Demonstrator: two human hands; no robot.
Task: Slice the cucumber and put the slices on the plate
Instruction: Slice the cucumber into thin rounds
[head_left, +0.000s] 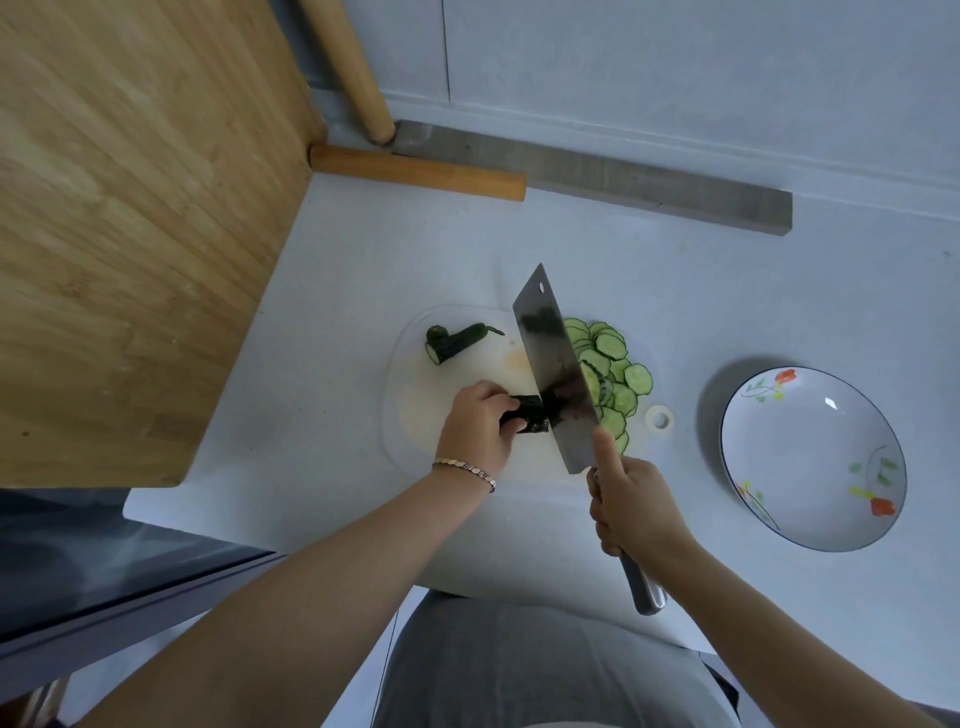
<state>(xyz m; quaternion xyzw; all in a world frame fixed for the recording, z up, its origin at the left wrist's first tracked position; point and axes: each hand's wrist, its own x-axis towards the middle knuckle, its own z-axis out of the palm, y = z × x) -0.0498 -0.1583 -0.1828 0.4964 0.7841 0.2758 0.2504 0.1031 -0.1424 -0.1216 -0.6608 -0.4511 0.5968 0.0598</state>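
Steel-grey broad cleaver (553, 374) stands edge-down on the translucent white plastic cutting board (415, 410), blade touching the cut face of the short dark-green cucumber stub (530, 415). Left hand (480, 423), w/ a thin beaded bracelet (465, 467) on the wrist, has fingers curled and pinching that stub, just left of the blade. Right hand (631, 506) is wrapped tight round the cleaver's metal handle, index finger stretched up along the blade's spine side. Pale-green round cucumber slices (610, 374) lie overlapped in a pile on the board, right of the blade and touching it. Separate dark cucumber end piece w/ stem (454, 340) sits at the board's far-left part. White flower-painted plate w/ blue rim (813, 457) sits well right of the board, no slices on it.
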